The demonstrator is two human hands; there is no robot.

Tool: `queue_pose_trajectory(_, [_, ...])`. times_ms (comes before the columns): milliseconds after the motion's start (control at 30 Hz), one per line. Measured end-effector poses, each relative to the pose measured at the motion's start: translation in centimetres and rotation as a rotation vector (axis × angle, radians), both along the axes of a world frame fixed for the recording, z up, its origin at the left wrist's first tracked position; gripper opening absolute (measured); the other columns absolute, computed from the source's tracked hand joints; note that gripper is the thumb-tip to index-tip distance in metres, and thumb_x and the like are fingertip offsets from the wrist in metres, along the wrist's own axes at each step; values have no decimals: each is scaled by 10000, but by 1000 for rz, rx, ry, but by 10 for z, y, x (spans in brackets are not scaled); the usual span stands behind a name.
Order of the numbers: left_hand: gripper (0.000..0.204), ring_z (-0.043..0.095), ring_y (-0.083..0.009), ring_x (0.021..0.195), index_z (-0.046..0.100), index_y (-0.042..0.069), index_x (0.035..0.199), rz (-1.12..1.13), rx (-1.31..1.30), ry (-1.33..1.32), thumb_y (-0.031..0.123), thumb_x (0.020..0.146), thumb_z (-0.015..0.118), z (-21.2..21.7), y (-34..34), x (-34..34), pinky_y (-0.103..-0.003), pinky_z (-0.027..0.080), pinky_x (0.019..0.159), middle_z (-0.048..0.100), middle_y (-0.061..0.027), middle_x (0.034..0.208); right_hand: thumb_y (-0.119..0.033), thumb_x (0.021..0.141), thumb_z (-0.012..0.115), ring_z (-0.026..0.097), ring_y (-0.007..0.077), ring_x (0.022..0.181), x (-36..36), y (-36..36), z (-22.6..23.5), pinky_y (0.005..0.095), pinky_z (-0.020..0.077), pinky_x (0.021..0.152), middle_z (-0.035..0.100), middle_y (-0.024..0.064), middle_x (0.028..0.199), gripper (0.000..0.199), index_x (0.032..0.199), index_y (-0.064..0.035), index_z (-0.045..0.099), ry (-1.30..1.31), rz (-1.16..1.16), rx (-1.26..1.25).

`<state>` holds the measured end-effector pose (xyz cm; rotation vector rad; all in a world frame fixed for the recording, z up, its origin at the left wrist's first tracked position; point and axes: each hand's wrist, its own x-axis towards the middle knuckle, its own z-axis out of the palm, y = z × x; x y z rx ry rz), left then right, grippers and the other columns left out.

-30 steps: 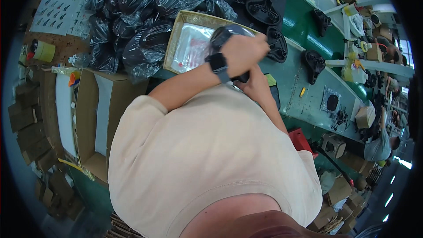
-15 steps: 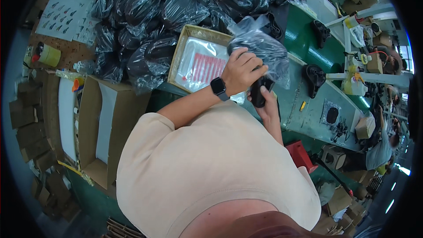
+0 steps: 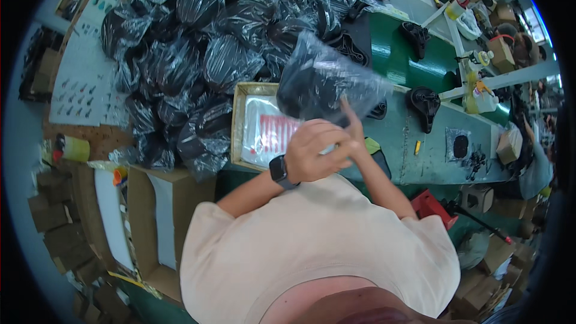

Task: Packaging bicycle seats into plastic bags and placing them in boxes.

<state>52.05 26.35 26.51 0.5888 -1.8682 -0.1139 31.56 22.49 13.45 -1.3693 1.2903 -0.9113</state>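
The left fisheye camera, head-worn, is looking steeply down from close above the left hand [image 3: 318,151] and right hand [image 3: 354,133]. Its wide field is taking in the beige shirt [image 3: 318,234] on the near side of the hands, the green table [image 3: 435,159] beside and beyond them, and cartons [image 3: 63,237] far to their left, straight edges bending toward the rim.

Yellow container [image 3: 75,149], white beam [image 3: 510,77], cardboard boxes [image 3: 63,234]
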Motion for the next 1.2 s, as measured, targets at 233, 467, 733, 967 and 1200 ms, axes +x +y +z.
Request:
queue_pose_trajectory(233, [270, 731, -347, 988, 778, 41, 1235, 97, 670, 12, 141, 985, 791, -67, -6, 1, -429, 587, 857, 757, -149, 1082, -219, 959, 821, 456, 487, 1531, 111, -251, 50, 514, 397, 1267, 480, 313, 1651, 858, 1668, 19, 399, 413, -154, -917])
queue_pose_trajectory(467, [219, 759, -346, 967, 780, 52, 1216, -153, 1158, -213, 174, 1042, 728, -175, -45, -35, -421, 604, 848, 773, -145, 1071, -120, 937, 755, 705, 394, 1216, 104, -317, -21, 485, 560, 1078, 765, 179, 1293, 408, 1333, -24, 734, 354, 158, -858])
queue_pose_trajectory(733, [184, 773, -369, 923, 779, 33, 1112, -30, 1229, -446, 189, 1037, 716, -333, -77, -59, -440, 614, 819, 800, -176, 1038, -54, 904, 687, 711, 377, 1142, -75, -171, -145, 483, 568, 1027, 759, 168, 1181, 326, 1220, -17, 757, 527, -89, -440])
queue_pose_trajectory(967, [232, 728, -387, 992, 726, 69, 1021, 10, 1227, -763, 289, 973, 783, -377, -67, -80, -501, 585, 845, 747, -148, 1035, -108, 904, 692, 583, 368, 1426, -154, -166, -206, 566, 324, 1333, 725, 158, 1296, 310, 1200, -61, 768, 933, 587, -587])
queue_pose_trajectory(1200, [222, 752, -420, 952, 729, 63, 1029, 119, 1230, -767, 283, 1035, 703, -377, -58, -88, -542, 611, 821, 760, -183, 1078, -226, 933, 669, 535, 331, 1471, -150, -158, -218, 636, 196, 1377, 735, 74, 1167, 249, 1115, -108, 791, 1363, 736, -674])
